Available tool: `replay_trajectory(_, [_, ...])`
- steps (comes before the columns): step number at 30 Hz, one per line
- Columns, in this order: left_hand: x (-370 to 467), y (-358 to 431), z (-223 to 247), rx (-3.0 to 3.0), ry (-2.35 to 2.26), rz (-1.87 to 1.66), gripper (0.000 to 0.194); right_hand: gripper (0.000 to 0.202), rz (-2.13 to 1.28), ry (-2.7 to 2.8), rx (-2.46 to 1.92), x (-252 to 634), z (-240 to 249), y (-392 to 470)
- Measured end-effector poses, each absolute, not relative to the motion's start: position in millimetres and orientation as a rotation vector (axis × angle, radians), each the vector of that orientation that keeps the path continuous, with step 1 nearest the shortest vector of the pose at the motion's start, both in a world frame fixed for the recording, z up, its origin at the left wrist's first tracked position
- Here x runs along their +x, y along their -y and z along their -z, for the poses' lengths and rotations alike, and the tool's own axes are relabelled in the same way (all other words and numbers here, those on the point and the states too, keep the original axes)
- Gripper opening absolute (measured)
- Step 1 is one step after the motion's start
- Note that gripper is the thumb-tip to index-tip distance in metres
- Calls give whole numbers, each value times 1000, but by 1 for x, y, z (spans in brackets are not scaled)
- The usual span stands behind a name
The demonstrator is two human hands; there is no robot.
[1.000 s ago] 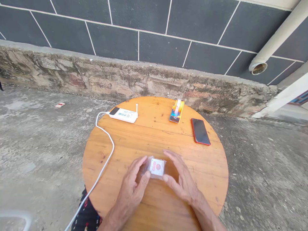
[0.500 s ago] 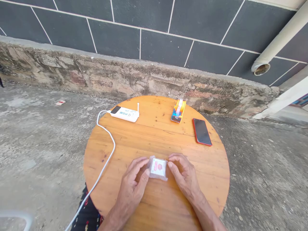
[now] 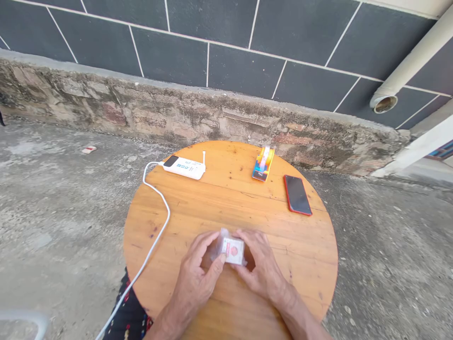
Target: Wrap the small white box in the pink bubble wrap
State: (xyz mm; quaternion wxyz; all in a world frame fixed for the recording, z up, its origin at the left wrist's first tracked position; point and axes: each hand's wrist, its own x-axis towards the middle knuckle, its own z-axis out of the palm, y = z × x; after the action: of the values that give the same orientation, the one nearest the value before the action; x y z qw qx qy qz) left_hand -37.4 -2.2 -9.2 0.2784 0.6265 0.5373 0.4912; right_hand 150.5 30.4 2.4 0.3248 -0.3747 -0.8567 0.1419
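Note:
A small white box [image 3: 233,250] with a red print on top, loosely wrapped in clear plastic, is between my two hands over the near part of the round wooden table [image 3: 226,198]. My left hand [image 3: 201,267] grips its left side, the thumb at the near left corner and the fingers along the plastic. From the right, my right hand [image 3: 262,264] holds it, fingers at the far edge and thumb at the near edge. The right fingers are slightly blurred.
Toward the back left lies a white device with an antenna [image 3: 184,167], its white cable [image 3: 166,212] running off the table's left edge. A yellow and blue tape dispenser [image 3: 263,164] stands at the back right. A red-edged phone [image 3: 297,195] lies at the right.
My right hand has moved left and closed in on the wrapped box, its fingers now at the far and near edges. My left thumb has shifted slightly right onto the box corner.

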Motion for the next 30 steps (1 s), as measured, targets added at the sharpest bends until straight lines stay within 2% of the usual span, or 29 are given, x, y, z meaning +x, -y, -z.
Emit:
replay_trajectory(4, [-36, 5, 12, 1534, -1424, -1241, 62, 61, -230, 2297, -872, 148, -2, -29])
replay_trajectory(6, [-35, 5, 13, 1478, -1363, -1210, 69, 60, -196, 2321, -847, 147, -2, -28])
replay_trajectory(15, [-31, 5, 23, 1297, -1251, -1246, 71, 63, -167, 2320, -862, 147, 0, -25])
replay_trajectory(30, [-31, 6, 25, 1522, -1333, -1359, 65, 71, -177, 2270, -1090, 150, 6, -23])
